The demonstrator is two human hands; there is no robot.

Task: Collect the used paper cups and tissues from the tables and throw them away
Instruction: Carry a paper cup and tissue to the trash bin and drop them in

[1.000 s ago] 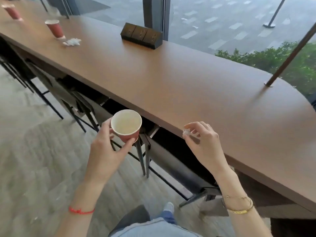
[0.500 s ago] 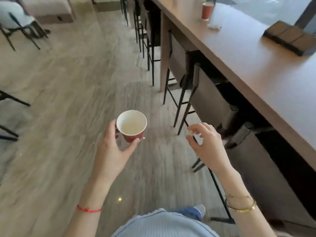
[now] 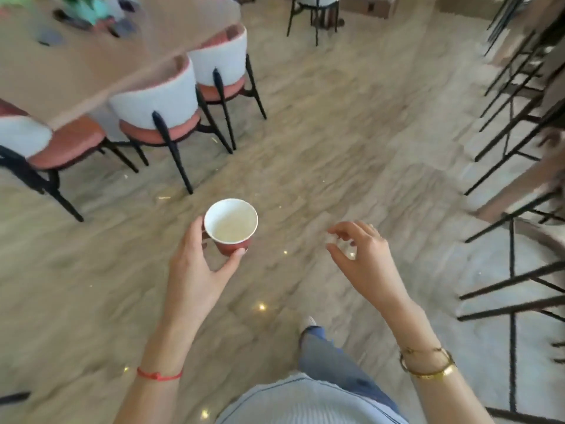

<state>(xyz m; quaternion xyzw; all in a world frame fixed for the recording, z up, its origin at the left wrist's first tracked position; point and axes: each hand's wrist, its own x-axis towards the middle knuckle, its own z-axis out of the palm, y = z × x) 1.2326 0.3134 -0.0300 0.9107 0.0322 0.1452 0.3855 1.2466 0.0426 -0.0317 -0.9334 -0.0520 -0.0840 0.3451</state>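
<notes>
Pinching a red paper cup [image 3: 231,223] upright, left hand [image 3: 195,267]; right hand [image 3: 363,258] beside, nipping a tissue scrap [image 3: 333,239].

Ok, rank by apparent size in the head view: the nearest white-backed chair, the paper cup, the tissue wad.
1. White-backed chair, largest though farthest.
2. Paper cup, held in the left hand.
3. Tissue wad, a small blurred scrap pinched in the right hand.

White-backed chairs [image 3: 159,99] tuck under a table [image 3: 61,75] (left), black stool frames [image 3: 513,142] stand right.
</notes>
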